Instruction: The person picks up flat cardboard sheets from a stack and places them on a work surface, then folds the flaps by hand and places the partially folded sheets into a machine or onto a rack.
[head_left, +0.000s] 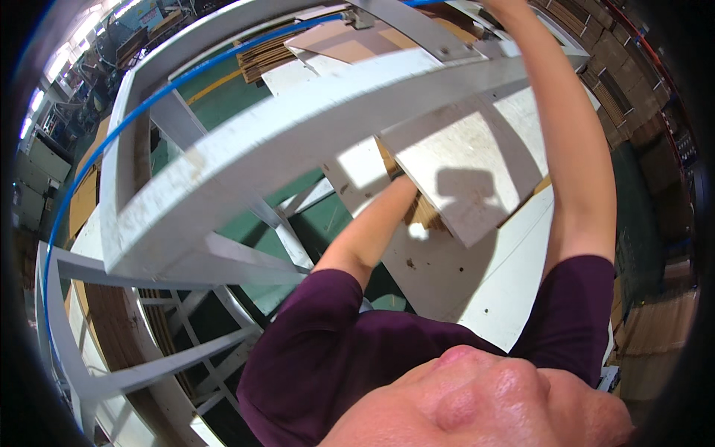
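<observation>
My left arm reaches forward to a white board (439, 153), and my left hand (406, 181) goes in under its left edge, so the fingers are hidden. Brown corrugated cardboard (426, 214) shows beneath that board, resting on a white tabletop (439, 272) with small dark holes. Stretched far forward, my right arm passes the board's right side. Only a bit of my right hand (506, 6) shows at the top edge, near the far part of a white metal frame (298, 119); its fingers are cut off.
The metal frame crosses above the table from left to right. A blue hose (186, 78) curves along its left side. Cardboard sheets (264, 58) lie at the far side, and stacked cardboard (603, 56) stands at right. Another white frame (171, 369) is at lower left.
</observation>
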The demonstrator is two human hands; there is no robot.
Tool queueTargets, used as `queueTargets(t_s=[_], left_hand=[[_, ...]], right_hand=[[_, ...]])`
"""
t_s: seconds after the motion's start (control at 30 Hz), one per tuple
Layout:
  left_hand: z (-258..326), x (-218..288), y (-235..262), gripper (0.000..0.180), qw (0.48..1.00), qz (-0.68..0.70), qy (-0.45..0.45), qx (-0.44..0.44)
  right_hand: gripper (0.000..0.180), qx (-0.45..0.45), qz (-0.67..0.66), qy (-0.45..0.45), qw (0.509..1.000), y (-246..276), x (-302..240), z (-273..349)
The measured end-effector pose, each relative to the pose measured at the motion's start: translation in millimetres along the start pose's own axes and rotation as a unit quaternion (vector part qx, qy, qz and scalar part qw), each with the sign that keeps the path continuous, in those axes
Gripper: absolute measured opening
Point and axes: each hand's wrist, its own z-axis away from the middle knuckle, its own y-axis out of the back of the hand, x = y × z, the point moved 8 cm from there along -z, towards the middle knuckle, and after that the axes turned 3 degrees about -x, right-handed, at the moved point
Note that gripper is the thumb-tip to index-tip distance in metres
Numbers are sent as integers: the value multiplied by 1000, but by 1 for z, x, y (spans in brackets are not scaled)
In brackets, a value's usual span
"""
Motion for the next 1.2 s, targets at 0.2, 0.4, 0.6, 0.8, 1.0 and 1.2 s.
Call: queueTargets(t_s=[0.2, 0.4, 0.6, 0.8, 1.0, 1.2], left_hand=[[32, -20, 57, 33, 997, -57, 40, -31], [106, -62, 30, 42, 956, -263, -76, -110], [247, -128, 9, 43, 955, -129, 107, -245], [371, -154, -15, 43, 869, -112, 243, -416], [380, -113, -128, 45, 816, -201, 79, -536], [421, -46, -258, 45, 732, -227, -32, -642]], right_hand=[[60, -209, 58, -9, 976, -174, -17, -76], [62, -299, 40, -51, 952, -207, 6, -56], [63, -152, 57, -54, 985, -116, -27, -18], [47, -29, 168, 63, 983, 13, -102, 177], [49, -137, 235, -510, 816, 115, -112, 619], [46, -53, 196, -796, 571, 99, -410, 1003]])
